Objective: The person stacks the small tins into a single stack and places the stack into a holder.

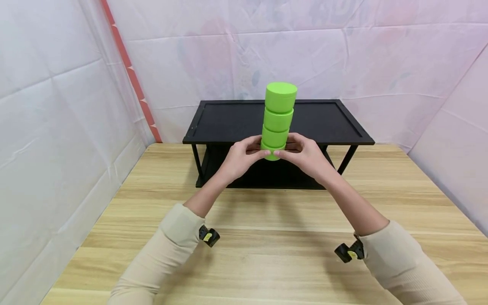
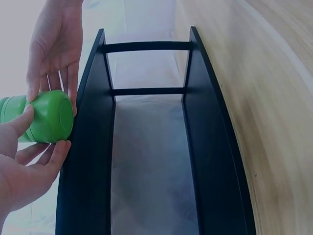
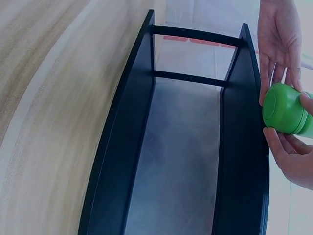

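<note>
A stack of several bright green cups (image 1: 279, 97) stands nearly upright in front of me, its topmost cup showing a flat, closed top. My left hand (image 1: 244, 156) holds the lowest cup from the left, thumb on the near side and fingers around behind. From the right, my right hand (image 1: 303, 154) grips the same cup in a mirrored way, the two thumbs close together. In the left wrist view, the round base of the stack (image 2: 56, 117) is just above the black rack's upper board (image 2: 88, 161); whether it touches, I cannot tell.
The two-level black rack (image 1: 236, 123) stands on the wood-grain table (image 1: 251, 254), joined by thin posts (image 1: 347, 159). White sheeting (image 1: 160, 67) closes off the back and sides, with a red strip (image 1: 131, 74) at the left corner. Small cameras (image 1: 209, 236) sit on both sleeves.
</note>
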`<state>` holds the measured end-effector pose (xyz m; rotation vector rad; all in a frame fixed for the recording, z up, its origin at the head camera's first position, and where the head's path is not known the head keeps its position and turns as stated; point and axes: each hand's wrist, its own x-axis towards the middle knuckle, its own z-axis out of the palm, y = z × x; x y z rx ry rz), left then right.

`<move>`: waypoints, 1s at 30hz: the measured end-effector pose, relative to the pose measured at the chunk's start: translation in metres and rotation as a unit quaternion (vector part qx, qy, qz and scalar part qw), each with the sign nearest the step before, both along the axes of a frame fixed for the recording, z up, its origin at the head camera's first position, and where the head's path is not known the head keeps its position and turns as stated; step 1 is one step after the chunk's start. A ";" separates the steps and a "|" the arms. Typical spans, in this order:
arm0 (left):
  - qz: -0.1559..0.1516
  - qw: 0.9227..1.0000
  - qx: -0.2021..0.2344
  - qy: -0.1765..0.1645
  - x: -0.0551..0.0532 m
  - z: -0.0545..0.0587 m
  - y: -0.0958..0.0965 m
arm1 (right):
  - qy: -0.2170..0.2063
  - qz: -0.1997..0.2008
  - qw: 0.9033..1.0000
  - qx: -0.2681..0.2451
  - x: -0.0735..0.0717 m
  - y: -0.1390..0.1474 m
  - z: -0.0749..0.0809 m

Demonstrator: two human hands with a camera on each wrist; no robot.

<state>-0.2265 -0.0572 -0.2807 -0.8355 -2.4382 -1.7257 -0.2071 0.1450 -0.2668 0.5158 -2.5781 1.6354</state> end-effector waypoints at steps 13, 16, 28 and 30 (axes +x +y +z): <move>0.002 1.000 -0.007 0.002 -0.004 0.007 -0.002 | 0.008 0.001 1.000 -0.004 -0.005 -0.001 0.004; 0.005 1.000 -0.013 0.001 -0.004 0.009 -0.003 | 0.011 0.002 1.000 -0.003 -0.006 -0.002 0.005; 0.009 1.000 -0.020 0.010 -0.005 0.018 -0.004 | 0.019 -0.001 1.000 0.005 -0.008 -0.003 0.012; 0.010 1.000 -0.022 0.012 -0.006 0.019 -0.004 | 0.020 -0.003 1.000 0.007 -0.009 -0.003 0.014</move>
